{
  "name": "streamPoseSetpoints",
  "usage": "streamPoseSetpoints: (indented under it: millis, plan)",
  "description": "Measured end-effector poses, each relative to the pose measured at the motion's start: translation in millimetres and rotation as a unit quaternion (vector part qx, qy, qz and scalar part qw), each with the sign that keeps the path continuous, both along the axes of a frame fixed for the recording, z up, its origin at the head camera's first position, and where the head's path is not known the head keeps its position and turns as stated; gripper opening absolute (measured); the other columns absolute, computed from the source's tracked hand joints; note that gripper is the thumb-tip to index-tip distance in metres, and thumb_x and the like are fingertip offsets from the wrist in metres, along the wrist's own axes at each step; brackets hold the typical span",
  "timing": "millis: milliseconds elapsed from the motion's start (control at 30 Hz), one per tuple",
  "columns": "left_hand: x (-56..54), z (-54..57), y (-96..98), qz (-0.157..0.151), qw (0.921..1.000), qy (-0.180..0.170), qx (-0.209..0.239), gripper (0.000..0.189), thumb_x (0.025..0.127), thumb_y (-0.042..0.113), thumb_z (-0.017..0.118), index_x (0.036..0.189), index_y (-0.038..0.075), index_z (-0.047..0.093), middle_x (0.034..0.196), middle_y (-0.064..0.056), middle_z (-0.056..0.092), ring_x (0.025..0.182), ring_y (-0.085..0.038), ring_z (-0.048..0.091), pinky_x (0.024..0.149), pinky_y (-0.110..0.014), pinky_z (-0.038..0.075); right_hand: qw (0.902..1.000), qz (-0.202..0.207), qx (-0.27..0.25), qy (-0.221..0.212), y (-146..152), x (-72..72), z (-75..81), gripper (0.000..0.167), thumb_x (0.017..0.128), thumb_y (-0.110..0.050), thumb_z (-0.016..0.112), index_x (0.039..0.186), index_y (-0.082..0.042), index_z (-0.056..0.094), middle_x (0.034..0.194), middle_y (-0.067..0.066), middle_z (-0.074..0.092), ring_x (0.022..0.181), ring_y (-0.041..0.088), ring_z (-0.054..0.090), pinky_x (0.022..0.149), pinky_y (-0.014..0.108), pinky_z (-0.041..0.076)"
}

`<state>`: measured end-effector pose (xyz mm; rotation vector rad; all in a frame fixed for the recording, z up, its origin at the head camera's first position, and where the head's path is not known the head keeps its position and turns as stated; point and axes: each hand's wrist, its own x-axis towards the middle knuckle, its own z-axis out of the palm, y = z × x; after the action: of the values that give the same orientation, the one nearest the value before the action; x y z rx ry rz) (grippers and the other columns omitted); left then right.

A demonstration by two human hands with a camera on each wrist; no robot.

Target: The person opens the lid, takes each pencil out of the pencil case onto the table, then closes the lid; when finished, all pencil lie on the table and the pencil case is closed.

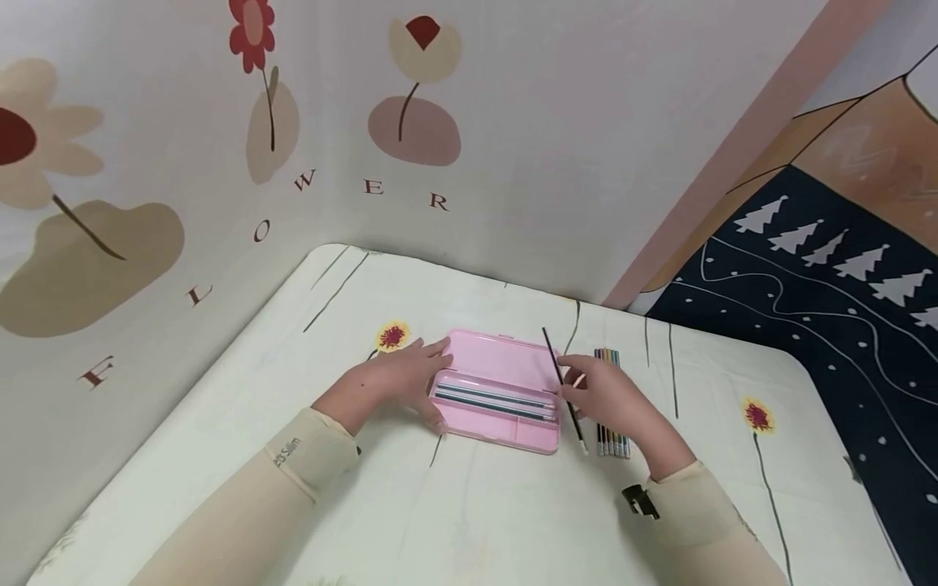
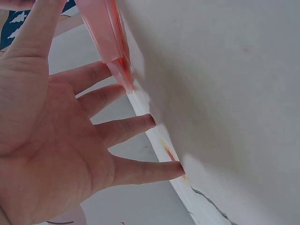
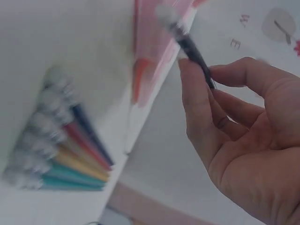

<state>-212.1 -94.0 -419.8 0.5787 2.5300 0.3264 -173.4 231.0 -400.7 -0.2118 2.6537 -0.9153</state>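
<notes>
A pink pencil case (image 1: 501, 358) lies with its lid folded back on the cloth. Two dark pencils (image 1: 484, 400) rest side by side in its tray, their white eraser ends to the right. My left hand (image 1: 406, 376) is at the case's left end, fingers spread and straight; in the left wrist view the fingertips reach the case's edge (image 2: 101, 33) and the cloth. Between thumb and fingers, my right hand (image 1: 608, 395) pinches a black pencil (image 1: 551, 348) just right of the case, its white eraser end toward me.
Right of the case, partly behind my right hand, several coloured pencils (image 1: 614, 443) lie in a row, eraser ends toward me. The table's cloth (image 1: 476, 521) is white with printed flowers. A flower-printed wall covering (image 1: 557, 163) stands behind and at the left.
</notes>
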Motion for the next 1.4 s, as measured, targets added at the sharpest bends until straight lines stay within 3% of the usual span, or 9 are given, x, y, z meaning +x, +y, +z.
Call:
streamPoseSetpoints:
  millis: [167, 333, 700, 867, 1067, 1400]
  plan:
    - [-0.9, -1.2, -0.3, 0.002, 1.0, 0.001, -0.001, 0.121, 0.071, 0.059, 0.095, 0.169, 0.02, 0.035, 0.183, 0.001, 0.014, 0.17, -0.038, 0.011, 0.131, -0.067, 0.029, 0.996, -0.045, -0.065, -0.044, 23.7, -1.5, -6.9, 0.052, 0.106, -0.012, 0.062, 0.155, 0.0, 0.05, 0.118, 0.018, 0.068, 0.084, 0.017, 0.075, 0.076, 0.036, 0.068]
    - [-1.2, -1.3, -0.1, 0.003, 1.0, 0.001, -0.001, 0.12, 0.072, 0.059, 0.095, 0.169, 0.02, 0.036, 0.183, 0.001, 0.014, 0.17, -0.038, 0.011, 0.13, -0.067, 0.029, 0.9905, -0.078, -0.089, -0.07, 43.9, -1.1, -9.6, 0.057, 0.106, -0.013, 0.064, 0.158, 0.002, 0.045, 0.118, 0.021, 0.064, 0.085, 0.018, 0.076, 0.079, 0.037, 0.068]
    - [-0.4, 0.0, 0.2, 0.005, 1.0, -0.002, -0.001, 0.119, 0.072, 0.057, 0.095, 0.168, 0.019, 0.037, 0.183, 0.0, 0.014, 0.17, -0.039, 0.011, 0.13, -0.068, 0.028, 0.9807, -0.16, -0.042, -0.104, 81.3, -8.6, -6.0, 0.06, 0.107, -0.014, 0.06, 0.16, 0.008, 0.04, 0.137, 0.033, 0.061, 0.1, 0.023, 0.075, 0.082, 0.034, 0.068]
    - [-0.1, -1.0, 0.0, 0.009, 0.9999, -0.007, 0.001, 0.119, 0.072, 0.056, 0.096, 0.168, 0.02, 0.036, 0.183, 0.001, 0.014, 0.17, -0.038, 0.011, 0.131, -0.068, 0.028, 0.9782, -0.165, -0.035, -0.121, 95.4, -14.2, -14.3, 0.06, 0.108, -0.013, 0.059, 0.159, 0.011, 0.038, 0.138, 0.035, 0.061, 0.102, 0.024, 0.073, 0.083, 0.036, 0.068]
    - [-0.4, -2.7, 0.3, 0.01, 0.9999, -0.006, 0.004, 0.119, 0.071, 0.057, 0.096, 0.168, 0.02, 0.037, 0.183, 0.001, 0.015, 0.17, -0.038, 0.011, 0.131, -0.068, 0.028, 0.9774, -0.166, -0.012, -0.131, 99.9, -15.7, -24.2, 0.057, 0.108, -0.01, 0.058, 0.159, 0.009, 0.04, 0.127, 0.027, 0.067, 0.09, 0.018, 0.071, 0.078, 0.033, 0.066]
    - [-1.9, -5.2, -0.5, 0.007, 1.0, -0.003, 0.004, 0.121, 0.071, 0.059, 0.096, 0.169, 0.02, 0.036, 0.183, 0.002, 0.014, 0.17, -0.038, 0.01, 0.13, -0.068, 0.029, 0.9767, -0.172, -0.014, -0.128, 96.8, -14.8, -26.3, 0.059, 0.108, -0.009, 0.056, 0.162, 0.005, 0.038, 0.123, 0.026, 0.064, 0.087, 0.018, 0.07, 0.076, 0.031, 0.066]
